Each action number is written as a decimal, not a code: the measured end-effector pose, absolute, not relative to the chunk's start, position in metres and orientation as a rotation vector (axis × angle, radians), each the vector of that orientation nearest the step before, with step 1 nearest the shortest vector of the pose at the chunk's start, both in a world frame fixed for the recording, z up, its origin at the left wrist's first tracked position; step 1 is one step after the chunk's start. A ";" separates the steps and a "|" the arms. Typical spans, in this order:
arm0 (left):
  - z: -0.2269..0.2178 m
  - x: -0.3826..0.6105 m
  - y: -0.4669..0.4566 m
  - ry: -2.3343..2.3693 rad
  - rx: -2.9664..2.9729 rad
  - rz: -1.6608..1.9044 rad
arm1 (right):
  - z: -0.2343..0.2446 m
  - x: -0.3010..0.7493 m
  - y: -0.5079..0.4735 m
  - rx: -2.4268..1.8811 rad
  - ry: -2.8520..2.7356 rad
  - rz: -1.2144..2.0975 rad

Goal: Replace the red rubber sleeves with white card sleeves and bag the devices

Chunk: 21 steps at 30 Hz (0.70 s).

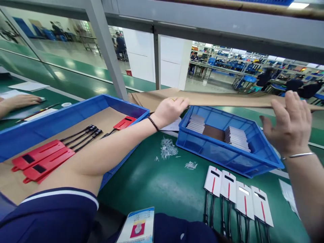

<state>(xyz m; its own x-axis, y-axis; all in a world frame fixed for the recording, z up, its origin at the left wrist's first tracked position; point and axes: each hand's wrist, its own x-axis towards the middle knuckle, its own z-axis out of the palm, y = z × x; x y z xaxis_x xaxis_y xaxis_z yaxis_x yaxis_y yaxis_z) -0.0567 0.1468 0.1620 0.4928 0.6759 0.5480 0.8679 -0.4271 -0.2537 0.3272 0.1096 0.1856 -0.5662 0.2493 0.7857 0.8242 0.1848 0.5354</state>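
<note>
A stack of brown cardboard sheets [217,98] lies across the back of the green bench. My left hand [170,109] reaches over to it and its fingers curl over the near edge of the top sheet. My right hand [291,122] is raised at the sheet's right end, fingers spread, fingertips touching the edge. Just below the sheets stands a small blue bin [229,156] with rows of white tags [238,137] and a brown divider inside.
A large blue bin [45,123] at left, lined with cardboard, holds red tags [42,160] with black straps. Several white tags [239,195] lie in a row near the front. Small clear plastic bits [167,149] are scattered mid-bench. Another person's hand [20,101] rests at far left.
</note>
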 end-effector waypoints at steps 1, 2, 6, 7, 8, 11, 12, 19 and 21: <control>0.165 -0.069 0.155 -1.327 -2.191 -0.515 | 0.177 0.323 0.111 -0.953 -1.913 -1.374; 0.169 -0.081 0.163 -1.393 -2.150 -0.515 | 0.167 0.318 0.112 -0.925 -1.914 -1.348; 0.176 -0.125 0.202 -1.583 -2.073 -0.431 | 0.114 0.300 0.113 -1.005 -2.035 -1.077; 0.175 -0.133 0.213 -1.623 -2.071 -0.409 | 0.099 0.296 0.113 -1.042 -2.068 -0.996; 0.172 -0.138 0.222 -1.664 -2.071 -0.389 | 0.085 0.292 0.113 -1.077 -2.101 -0.922; 0.157 -0.146 0.247 -1.792 -2.072 -0.320 | 0.050 0.283 0.112 -1.147 -2.205 -0.826; 0.151 -0.146 0.253 -1.830 -2.074 -0.299 | 0.043 0.281 0.112 -1.158 -2.238 -0.844; 0.134 -0.124 0.262 -1.898 -2.301 -0.158 | 0.034 0.282 0.112 -1.205 -2.317 -0.887; 0.153 -0.116 0.247 -1.804 -2.371 -0.217 | 0.034 0.283 0.111 -1.220 -2.335 -0.843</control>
<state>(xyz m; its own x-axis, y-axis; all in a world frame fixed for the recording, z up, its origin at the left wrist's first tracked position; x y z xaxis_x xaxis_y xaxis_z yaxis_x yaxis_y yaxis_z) -0.1158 0.2467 0.1527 0.2641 0.9418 0.2080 0.9642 -0.2627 -0.0349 0.2833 0.1106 0.0338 -0.5550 0.6068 0.5690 0.8303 0.4456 0.3347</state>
